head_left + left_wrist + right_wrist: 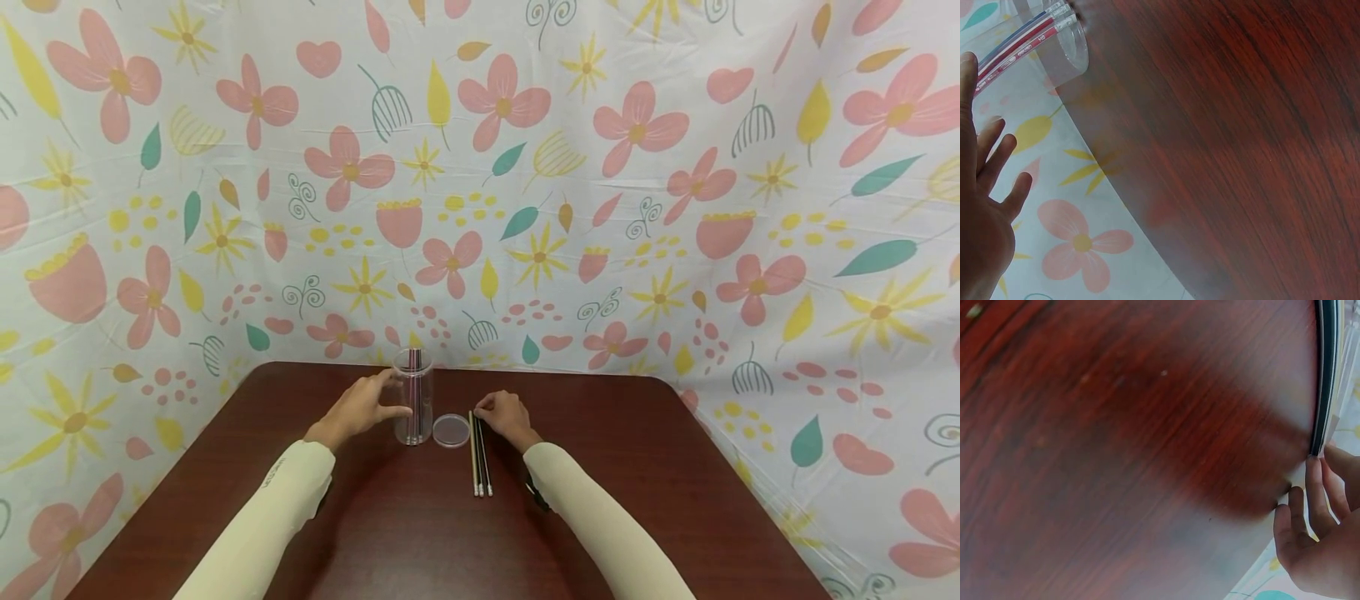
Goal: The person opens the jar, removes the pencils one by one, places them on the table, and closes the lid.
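A clear lidded-type jar (pixel 425 417) stands upright with several pencils (pixel 1029 40) inside, red and dark blue ones among them, erasers at the bottom. My left hand (pixel 363 406) is beside the jar, its thumb across the front and its fingers loosely spread at the left side. On the table to the right lie a gold pencil (pixel 473 458) and black pencils (pixel 483 458), eraser ends toward me. My right hand (pixel 507 415) pinches the far end of a black pencil (pixel 1322 375) between thumb and index finger.
Between the jar and the loose pencils lies a round clear lid (pixel 452 431). The dark red wooden table (pixel 420 533) ends at a flower-printed curtain (pixel 495 250) behind and at the sides.
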